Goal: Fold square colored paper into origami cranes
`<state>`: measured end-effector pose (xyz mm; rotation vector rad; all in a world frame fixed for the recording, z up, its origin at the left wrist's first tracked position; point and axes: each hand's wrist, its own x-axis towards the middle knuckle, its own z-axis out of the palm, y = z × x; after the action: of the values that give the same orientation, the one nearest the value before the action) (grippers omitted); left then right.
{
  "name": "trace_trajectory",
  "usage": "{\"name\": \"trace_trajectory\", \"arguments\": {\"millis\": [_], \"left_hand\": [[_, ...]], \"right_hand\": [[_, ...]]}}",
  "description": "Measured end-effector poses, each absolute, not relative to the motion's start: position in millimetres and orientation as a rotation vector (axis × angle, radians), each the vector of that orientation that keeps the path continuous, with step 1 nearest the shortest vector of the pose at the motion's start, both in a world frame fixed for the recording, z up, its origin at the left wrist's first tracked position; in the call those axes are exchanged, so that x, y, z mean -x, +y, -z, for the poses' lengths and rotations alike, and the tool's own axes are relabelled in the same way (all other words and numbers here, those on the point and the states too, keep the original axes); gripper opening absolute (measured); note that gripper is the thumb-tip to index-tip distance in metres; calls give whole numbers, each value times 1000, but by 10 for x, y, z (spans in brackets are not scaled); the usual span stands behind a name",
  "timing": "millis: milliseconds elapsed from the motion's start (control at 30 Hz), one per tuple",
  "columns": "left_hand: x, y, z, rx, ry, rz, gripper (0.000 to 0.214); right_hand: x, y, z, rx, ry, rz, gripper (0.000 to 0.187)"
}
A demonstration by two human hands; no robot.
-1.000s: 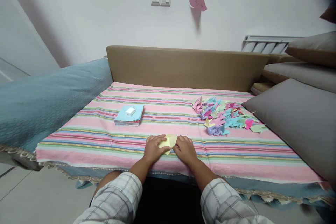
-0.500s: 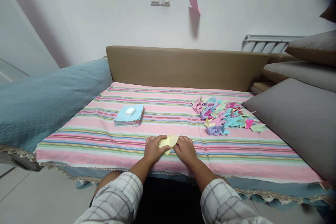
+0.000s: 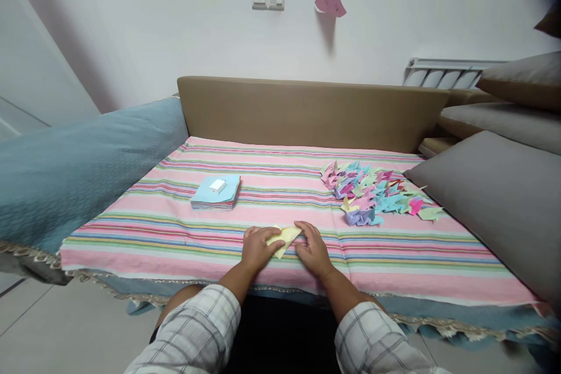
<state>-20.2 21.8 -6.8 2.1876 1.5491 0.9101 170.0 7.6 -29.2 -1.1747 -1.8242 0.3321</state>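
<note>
A pale yellow sheet of folding paper [image 3: 286,237], partly folded, lies on the striped cloth [image 3: 280,187] at the near edge. My left hand [image 3: 258,248] is closed on its left part, thumb pressed on top and the other fingers at its far side. At the paper's right corner is my right hand [image 3: 314,251], its index fingertip touching or very near that corner. The right thumb stands apart from the forefinger, with a gap between them. The paper's edge under the left fingers is hidden.
A stack of coloured paper sheets [image 3: 215,197] with a small white object [image 3: 218,186] on top sits to the left. Many folded paper shapes [image 3: 372,193] are heaped to the right. Grey cushions [image 3: 491,204] stand at the right end, a blue-covered armrest [image 3: 96,158] at the left.
My right thumb and forefinger have spread apart, and the right forefinger has moved up to the paper's corner. The paper's right part looks narrower and more pointed. The pink note on the wall has flapped upward.
</note>
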Motion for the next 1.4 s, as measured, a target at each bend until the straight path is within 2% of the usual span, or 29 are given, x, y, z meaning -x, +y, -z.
{"name": "trace_trajectory", "arguments": {"millis": [267,600,1100,1400], "left_hand": [[185,234,105,-2127,1559,-967,15],[265,214,66,-2232,1461,-890,11],[248,228,25,-2116,1486,-887,16],[232,236,53,-2112,1491,-914,16]], "right_hand": [[-1703,64,217,1247,-1896,-369,18],[-1713,123,164,1342,-1880,-446,19],[-2006,313,79,1186,-2007,-897,23],[-2074,301,4,1207,-2144,-694,15]]}}
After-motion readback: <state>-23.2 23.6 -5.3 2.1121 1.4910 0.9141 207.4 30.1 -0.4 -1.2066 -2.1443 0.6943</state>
